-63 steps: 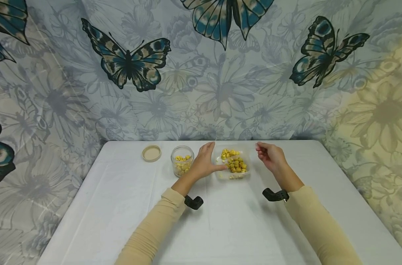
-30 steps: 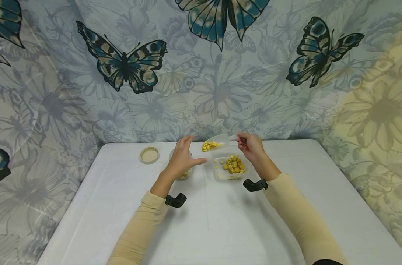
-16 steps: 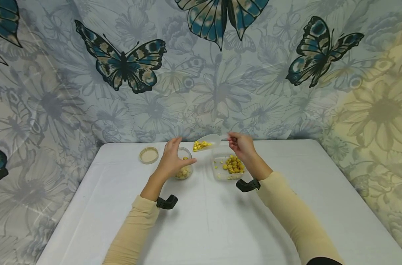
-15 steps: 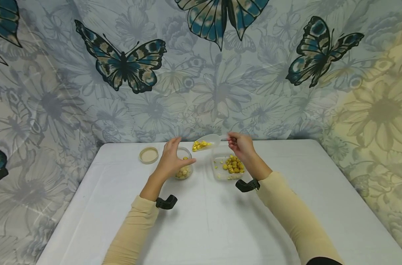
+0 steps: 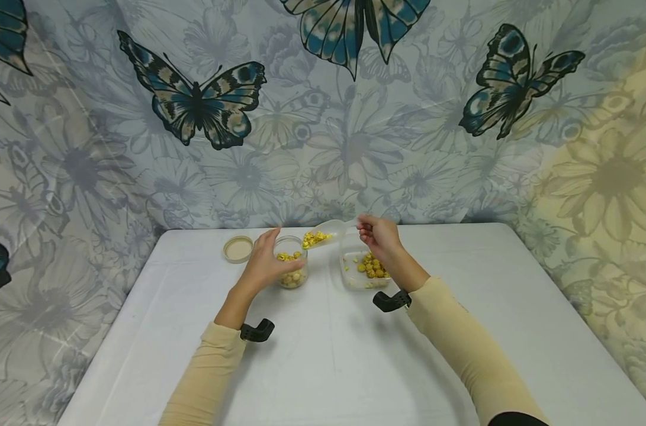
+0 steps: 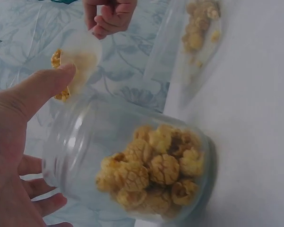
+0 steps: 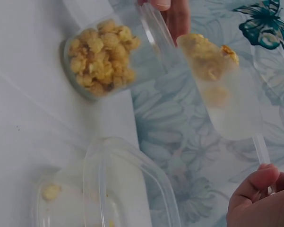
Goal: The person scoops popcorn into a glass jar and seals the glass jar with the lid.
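Observation:
My right hand (image 5: 380,238) pinches the thin handle of a translucent plastic scoop (image 7: 238,111). Caramel popcorn (image 5: 315,238) fills the scoop's front end, whose tip is right at the rim of an open glass jar (image 6: 92,142). More popcorn (image 7: 101,56) lies in the lower part of that jar, which stands on the table. Around the jar's mouth my left hand (image 5: 265,260) is spread, its thumb stretched out toward the scoop and its fingers on the far side. To the right, partly under my right hand, is a clear plastic tub (image 5: 349,278) with popcorn in it.
A round pale lid (image 5: 238,249) lies left of the jar, near the back edge of the white-covered table (image 5: 323,355). Behind the table hangs a cloth (image 5: 354,160) with butterflies and flowers. Both wrists carry a black camera band (image 5: 257,330).
My right hand has lifted the scoop with popcorn out of the tub and carried it left to the jar. My left hand has moved left from the tub to the jar's mouth.

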Demonstrator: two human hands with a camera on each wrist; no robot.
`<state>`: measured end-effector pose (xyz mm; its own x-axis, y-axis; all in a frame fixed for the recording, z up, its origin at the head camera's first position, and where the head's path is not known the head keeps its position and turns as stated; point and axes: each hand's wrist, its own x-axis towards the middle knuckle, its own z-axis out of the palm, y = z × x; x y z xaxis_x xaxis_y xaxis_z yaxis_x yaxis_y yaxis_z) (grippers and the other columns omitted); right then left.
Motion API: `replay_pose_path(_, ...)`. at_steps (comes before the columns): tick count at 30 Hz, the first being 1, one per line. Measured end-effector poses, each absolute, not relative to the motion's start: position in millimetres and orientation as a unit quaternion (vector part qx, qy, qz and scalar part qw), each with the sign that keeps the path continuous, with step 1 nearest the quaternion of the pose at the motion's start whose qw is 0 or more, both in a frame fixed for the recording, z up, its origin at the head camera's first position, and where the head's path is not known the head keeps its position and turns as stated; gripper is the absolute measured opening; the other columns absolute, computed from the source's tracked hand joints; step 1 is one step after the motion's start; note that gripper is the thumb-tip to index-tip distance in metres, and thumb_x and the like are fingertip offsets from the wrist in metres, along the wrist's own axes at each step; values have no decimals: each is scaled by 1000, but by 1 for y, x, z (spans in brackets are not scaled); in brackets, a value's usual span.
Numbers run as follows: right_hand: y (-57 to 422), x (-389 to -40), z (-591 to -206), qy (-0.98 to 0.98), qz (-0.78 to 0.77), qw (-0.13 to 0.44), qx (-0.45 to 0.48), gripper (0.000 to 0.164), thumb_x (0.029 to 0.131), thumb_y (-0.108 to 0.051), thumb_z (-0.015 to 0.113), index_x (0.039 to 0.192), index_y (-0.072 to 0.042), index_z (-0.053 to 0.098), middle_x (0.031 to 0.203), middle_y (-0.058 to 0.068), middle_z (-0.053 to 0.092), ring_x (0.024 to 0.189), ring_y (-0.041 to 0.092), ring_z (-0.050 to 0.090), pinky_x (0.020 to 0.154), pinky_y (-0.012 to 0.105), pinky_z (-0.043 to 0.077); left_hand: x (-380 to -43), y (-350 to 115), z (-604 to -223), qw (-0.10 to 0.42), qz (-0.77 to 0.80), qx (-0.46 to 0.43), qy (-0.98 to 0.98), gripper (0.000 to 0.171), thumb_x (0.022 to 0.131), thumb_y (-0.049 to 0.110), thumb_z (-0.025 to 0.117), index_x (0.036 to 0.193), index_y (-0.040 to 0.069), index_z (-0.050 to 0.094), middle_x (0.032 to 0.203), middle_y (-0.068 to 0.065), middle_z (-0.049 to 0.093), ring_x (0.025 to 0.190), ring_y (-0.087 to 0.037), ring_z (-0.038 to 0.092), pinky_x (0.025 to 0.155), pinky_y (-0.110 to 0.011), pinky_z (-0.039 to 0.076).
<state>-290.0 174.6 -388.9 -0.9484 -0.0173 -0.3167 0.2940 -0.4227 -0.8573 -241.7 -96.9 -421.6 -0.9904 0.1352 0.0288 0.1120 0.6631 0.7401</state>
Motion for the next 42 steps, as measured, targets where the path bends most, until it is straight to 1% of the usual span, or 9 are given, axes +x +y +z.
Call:
replay_pose_path(3, 174, -290, -389, 527, -835, 93, 131, 14, 100, -9, 51, 113, -3, 53, 62, -1, 61, 52, 6, 53, 48, 14, 45, -241, -99, -425, 19, 409, 60, 910, 106, 74, 52, 79, 154, 10, 25, 157, -17, 24, 144, -37, 27, 113, -59, 32)
replay_pose_path(8, 172, -289, -389, 528, -835, 94, 127, 15, 100, -9, 51, 115, -4, 52, 62, -1, 61, 52, 6, 53, 48, 14, 45, -240, -102, -431, 10, 402, 58, 914, 102, 74, 50, 80, 151, 6, 29, 153, -20, 29, 142, -39, 31, 113, -58, 33)
replay_pose_path(17, 171, -288, -390, 531, -833, 86, 127, 8, 99, -8, 52, 104, -3, 56, 62, -1, 62, 53, 6, 54, 49, 14, 46, -241, -104, -435, 16, 396, 39, 917, 98, 75, 49, 80, 148, 3, 35, 145, -22, 40, 135, -38, 41, 110, -56, 37)
replay_pose_path(21, 165, -287, -385, 547, -824, 69, 131, 7, 98, -8, 54, 100, -2, 58, 63, -2, 61, 54, 6, 54, 50, 14, 47, -242, -105, -436, 24, 395, 35, 918, 97, 75, 49, 80, 147, 3, 35, 145, -21, 40, 135, -37, 40, 110, -56, 37)
replay_pose_path(26, 152, -287, -376, 591, -797, 29, 118, 10, 96, -8, 57, 96, 1, 61, 62, -3, 61, 53, 5, 54, 50, 13, 47, -242, -106, -438, 26, 401, 35, 915, 96, 75, 48, 80, 147, 4, 35, 143, -20, 41, 133, -37, 42, 110, -56, 37)
replay_pose_path(30, 143, -288, -369, 619, -779, 5, 98, 18, 95, -9, 59, 101, 7, 63, 61, -3, 61, 51, 5, 54, 48, 14, 47, -243, -107, -439, 27, 402, 39, 915, 95, 75, 48, 79, 147, 4, 35, 143, -20, 41, 132, -36, 43, 110, -55, 38)
replay_pose_path(34, 138, -290, -363, 642, -762, -7, 81, 28, 94, -10, 60, 112, 12, 63, 61, -4, 61, 50, 4, 54, 47, 14, 46, -243, -108, -438, 31, 404, 41, 913, 94, 76, 48, 79, 146, 4, 36, 143, -19, 41, 132, -36, 43, 110, -54, 37)
replay_pose_path(37, 135, -291, -359, 657, -751, -18, 70, 29, 94, -10, 61, 112, 13, 64, 61, -3, 61, 50, 5, 53, 47, 15, 46, -243, -107, -437, 35, 407, 41, 912, 93, 75, 47, 80, 146, 4, 36, 143, -19, 42, 132, -35, 43, 111, -54, 37)
replay_pose_path(42, 131, -291, -352, 679, -732, -28, 56, 26, 93, -12, 62, 104, 12, 66, 62, -2, 60, 51, 6, 52, 47, 16, 45, -243, -108, -436, 39, 408, 40, 911, 94, 75, 47, 80, 146, 4, 36, 142, -19, 42, 132, -36, 44, 111, -54, 37)
